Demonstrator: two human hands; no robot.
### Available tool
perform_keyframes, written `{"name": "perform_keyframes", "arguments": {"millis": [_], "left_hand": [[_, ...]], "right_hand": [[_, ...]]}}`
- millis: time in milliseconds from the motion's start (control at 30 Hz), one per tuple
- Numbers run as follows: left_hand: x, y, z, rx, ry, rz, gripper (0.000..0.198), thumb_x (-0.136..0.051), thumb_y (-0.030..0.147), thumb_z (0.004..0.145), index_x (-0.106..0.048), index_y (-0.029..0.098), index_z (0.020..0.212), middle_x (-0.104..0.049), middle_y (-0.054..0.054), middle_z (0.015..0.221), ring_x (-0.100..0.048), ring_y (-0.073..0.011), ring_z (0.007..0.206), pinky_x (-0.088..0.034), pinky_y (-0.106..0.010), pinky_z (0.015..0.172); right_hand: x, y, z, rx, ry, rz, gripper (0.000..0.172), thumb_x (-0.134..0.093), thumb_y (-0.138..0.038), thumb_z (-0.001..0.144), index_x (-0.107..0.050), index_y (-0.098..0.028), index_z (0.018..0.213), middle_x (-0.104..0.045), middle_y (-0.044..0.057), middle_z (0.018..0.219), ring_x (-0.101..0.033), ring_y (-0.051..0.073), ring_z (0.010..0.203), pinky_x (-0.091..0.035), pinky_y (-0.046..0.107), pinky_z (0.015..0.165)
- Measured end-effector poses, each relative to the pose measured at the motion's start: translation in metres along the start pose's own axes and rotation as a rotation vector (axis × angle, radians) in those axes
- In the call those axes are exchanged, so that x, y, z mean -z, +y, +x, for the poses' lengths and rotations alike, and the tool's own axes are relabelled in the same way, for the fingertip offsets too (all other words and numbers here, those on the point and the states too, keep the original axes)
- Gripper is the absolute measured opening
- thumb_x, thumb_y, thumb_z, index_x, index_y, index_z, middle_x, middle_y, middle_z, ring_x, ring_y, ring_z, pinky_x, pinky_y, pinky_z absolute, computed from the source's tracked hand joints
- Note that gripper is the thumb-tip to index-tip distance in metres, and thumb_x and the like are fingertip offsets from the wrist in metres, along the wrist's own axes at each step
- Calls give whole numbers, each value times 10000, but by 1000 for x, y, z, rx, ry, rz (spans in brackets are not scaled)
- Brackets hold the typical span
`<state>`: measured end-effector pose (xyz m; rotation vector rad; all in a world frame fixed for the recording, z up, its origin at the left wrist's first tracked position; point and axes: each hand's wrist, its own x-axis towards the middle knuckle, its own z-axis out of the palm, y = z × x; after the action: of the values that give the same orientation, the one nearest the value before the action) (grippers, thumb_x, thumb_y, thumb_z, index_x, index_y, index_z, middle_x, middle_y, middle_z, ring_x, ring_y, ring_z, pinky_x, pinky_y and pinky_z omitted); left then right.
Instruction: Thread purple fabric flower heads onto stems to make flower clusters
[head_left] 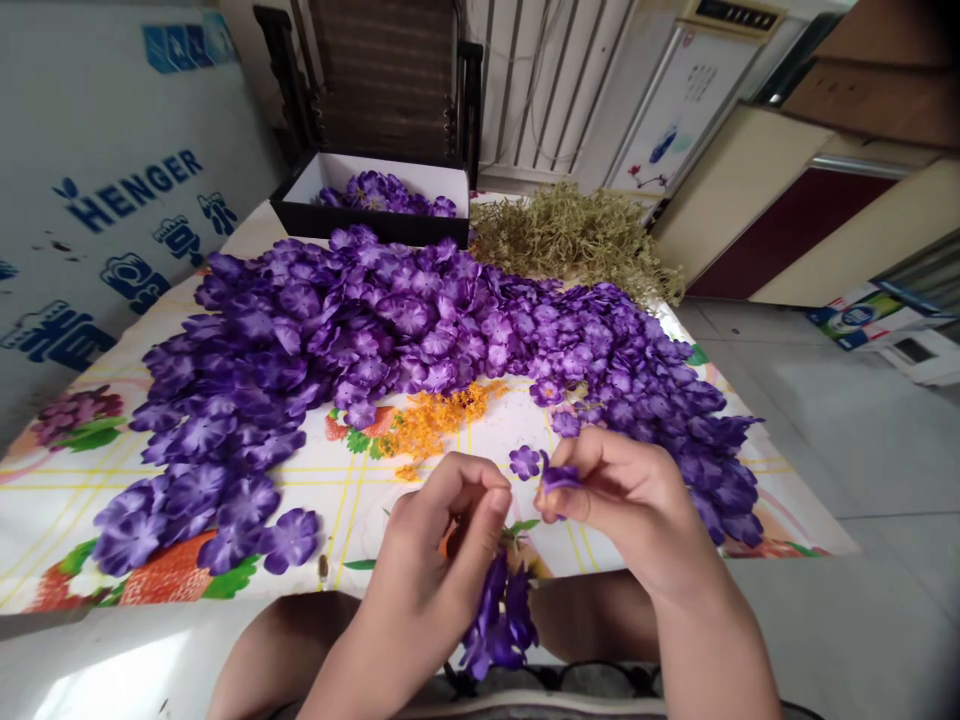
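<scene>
My left hand [439,555] is closed around a cluster of purple fabric flowers [501,615] that hangs down below the table edge, with a green leaf tip showing beside my fingers. My right hand [634,495] pinches a single purple petal [559,476] between thumb and fingers, close to the left hand's fingertips. A loose purple flower [524,461] lies on the tablecloth just beyond them. A big heap of purple fabric flowers [390,340] covers most of the table.
A small pile of orange stamens [435,415] lies mid-table. A black box [375,195] holding more purple flowers stands at the back, beside a mound of dry yellow-green sprigs [570,240]. A dark chair [382,80] is behind. The fruit-print tablecloth [60,500] ends near my knees.
</scene>
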<state>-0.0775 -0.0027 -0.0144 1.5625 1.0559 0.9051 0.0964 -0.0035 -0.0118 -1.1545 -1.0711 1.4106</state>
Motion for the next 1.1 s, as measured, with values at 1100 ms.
{"name": "perform_keyframes", "arguments": {"millis": [1100], "left_hand": [[9, -4, 11, -108, -181, 111, 165, -467, 180, 945, -439, 201, 783, -493, 21, 752, -475, -121, 723, -360, -232, 660]], "right_hand": [[-11, -15, 3, -7, -222, -140, 195, -557, -191, 902, -493, -220, 720, -535, -5, 853, -520, 148, 810, -419, 266, 709]]}}
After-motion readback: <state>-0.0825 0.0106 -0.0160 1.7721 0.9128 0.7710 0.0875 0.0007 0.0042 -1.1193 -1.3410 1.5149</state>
